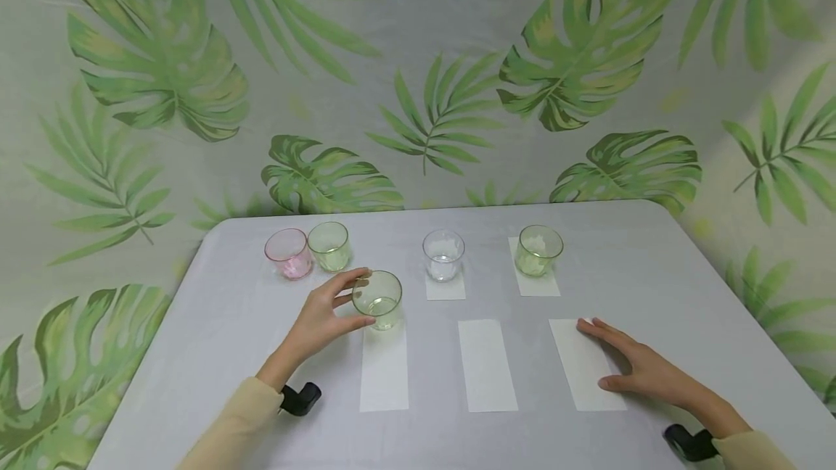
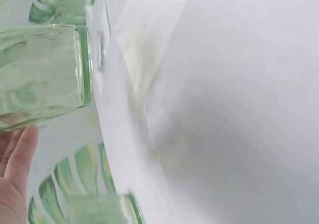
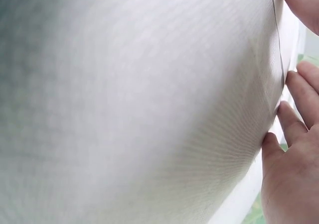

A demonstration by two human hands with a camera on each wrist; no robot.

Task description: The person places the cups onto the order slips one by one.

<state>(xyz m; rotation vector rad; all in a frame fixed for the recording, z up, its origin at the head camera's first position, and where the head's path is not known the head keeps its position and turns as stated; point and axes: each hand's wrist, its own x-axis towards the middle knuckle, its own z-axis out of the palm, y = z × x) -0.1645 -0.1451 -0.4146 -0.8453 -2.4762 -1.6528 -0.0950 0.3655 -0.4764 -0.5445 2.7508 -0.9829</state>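
Observation:
My left hand (image 1: 324, 308) grips a green-tinted clear glass cup (image 1: 377, 299) between thumb and fingers. The cup is upright in the head view, over the far end of a white paper strip (image 1: 384, 376). Seen from the left wrist, this cup (image 2: 42, 74) has its base off the tabletop. On the right, my right hand (image 1: 643, 368) rests with spread, relaxed fingers at a second paper strip (image 1: 581, 368), holding nothing. The right wrist view shows the fingertips (image 3: 288, 119) touching the white surface.
Behind my left hand stand a pink cup (image 1: 289, 256) and a green cup (image 1: 329, 246), side by side. Farther right, a colourless cup (image 1: 444, 256) and another green cup (image 1: 539, 251) stand on paper strips. Another strip (image 1: 488, 367) lies at the middle front of the white table (image 1: 444, 441).

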